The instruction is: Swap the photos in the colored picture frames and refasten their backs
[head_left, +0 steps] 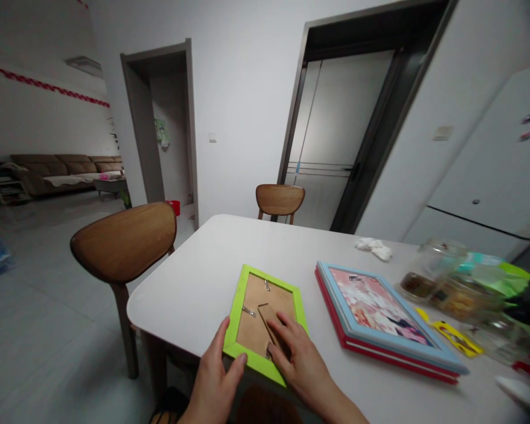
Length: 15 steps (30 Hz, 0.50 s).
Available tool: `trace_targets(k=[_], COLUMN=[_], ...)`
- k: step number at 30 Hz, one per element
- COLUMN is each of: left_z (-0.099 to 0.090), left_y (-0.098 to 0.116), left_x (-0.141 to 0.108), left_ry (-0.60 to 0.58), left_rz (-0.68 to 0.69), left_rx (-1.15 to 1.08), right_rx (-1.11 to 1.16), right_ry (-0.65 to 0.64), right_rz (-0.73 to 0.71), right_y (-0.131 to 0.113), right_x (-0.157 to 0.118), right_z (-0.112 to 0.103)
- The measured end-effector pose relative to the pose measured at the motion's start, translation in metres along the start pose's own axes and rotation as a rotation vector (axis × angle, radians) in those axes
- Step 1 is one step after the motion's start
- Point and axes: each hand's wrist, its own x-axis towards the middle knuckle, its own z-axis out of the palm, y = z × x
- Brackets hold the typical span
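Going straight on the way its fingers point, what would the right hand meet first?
The right hand would meet the brown backing of the green frame first; its fingers seem to rest there already. Whether they press or hover slightly is unclear.

A lime-green picture frame (237, 312) lies back up at the near edge of the pale surface (189, 282); at its near left corner is the left hand (216, 377), holding that corner between thumb and fingers; the right hand (300, 356) reaches over its right side, fingers on its brown back (249, 328); to the right of the green frame, a blue frame (341, 300) with a pinkish picture rests on a red frame (329, 309); beyond it to the right lie crumpled white tissue (374, 247) and, further right, glass jars (433, 268); a wooden chair (128, 238) stands to its left, another chair (280, 200) beyond it.
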Motion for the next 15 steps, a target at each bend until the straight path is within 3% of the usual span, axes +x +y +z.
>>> trace_targets(k=[9, 15], left_z=[0.005, 0.003], left_y=[-0.035, -0.043], left_x=[-0.008, -0.006], left_ry=[-0.023, -0.049], left_rz=[0.329, 0.424], left_rx=[0.559, 0.668], right_rx=[-0.127, -0.151], right_ry=[-0.124, -0.173], right_rz=[-0.006, 0.003], right_y=[0.003, 0.005], right_x=[-0.001, -0.004], right_z=[0.000, 0.001])
